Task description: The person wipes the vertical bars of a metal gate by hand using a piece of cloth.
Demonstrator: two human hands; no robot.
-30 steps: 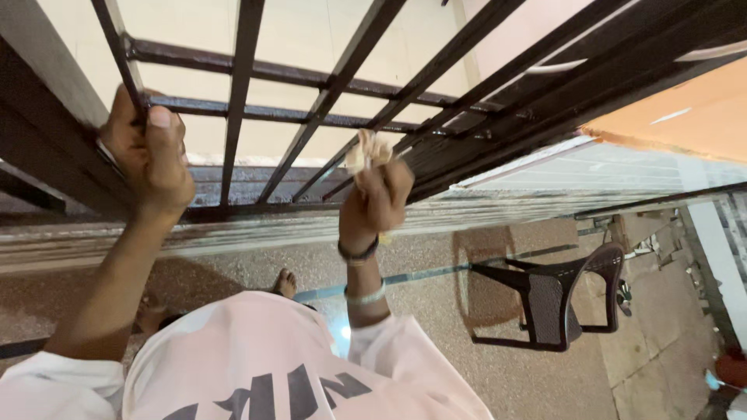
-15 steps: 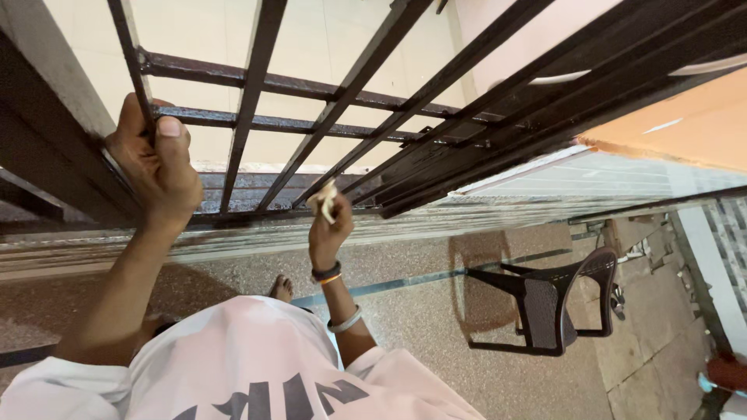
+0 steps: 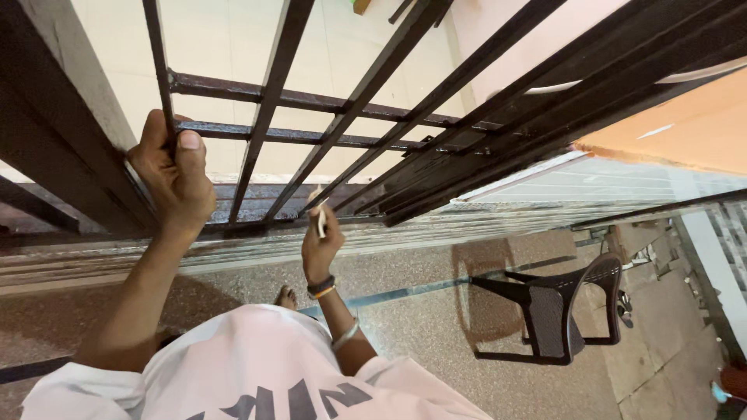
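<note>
A dark metal window grille (image 3: 366,82) with slanted bars fills the upper view. My left hand (image 3: 175,179) is wrapped around the leftmost thin bar near its lower end. My right hand (image 3: 320,241) is lower, by the bottom rail of the grille, and pinches a small folded pale piece of paper or cloth (image 3: 320,222) against the foot of a bar. That wrist carries bangles and a band. My pink shirt (image 3: 257,365) shows at the bottom.
A dark plastic chair (image 3: 556,311) stands on the speckled floor to the right. The ribbed sill (image 3: 467,222) runs below the grille. My bare foot (image 3: 286,295) shows beneath my right wrist. An orange wall surface (image 3: 685,124) lies at the right.
My right hand has dropped from mid-bar height down and leftwards to the bottom rail, still holding the pale piece. My left hand keeps its grip on the bar.
</note>
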